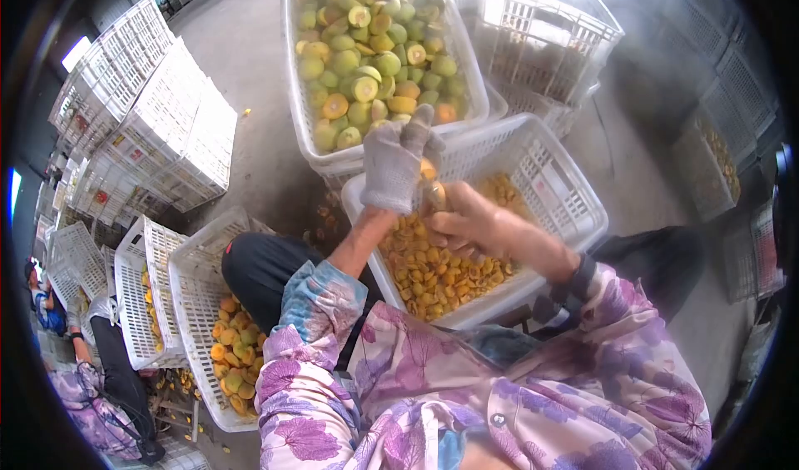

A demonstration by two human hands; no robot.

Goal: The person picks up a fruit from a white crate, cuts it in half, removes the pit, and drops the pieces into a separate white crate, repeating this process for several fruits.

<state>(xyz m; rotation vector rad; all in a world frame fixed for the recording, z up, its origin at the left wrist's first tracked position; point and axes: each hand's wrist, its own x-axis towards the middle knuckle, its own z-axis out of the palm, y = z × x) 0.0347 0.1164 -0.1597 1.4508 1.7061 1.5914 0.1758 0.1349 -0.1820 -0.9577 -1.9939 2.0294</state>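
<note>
My left hand, in a pale glove, is raised at the near edge of a white crate of green and yellow fruit halves. Its fingers are closed round a piece of orange fruit, mostly hidden. Touching the fruit from the right, my bare right hand is wrapped round a small tool, whose shape is blurred. Both hands are over a second white crate holding many small orange-yellow pieces.
A crate with fruit halves stands beside my left knee. Stacked crates rise at the left, more at the upper right. Another person sits at the far left. Grey floor shows between the stacks.
</note>
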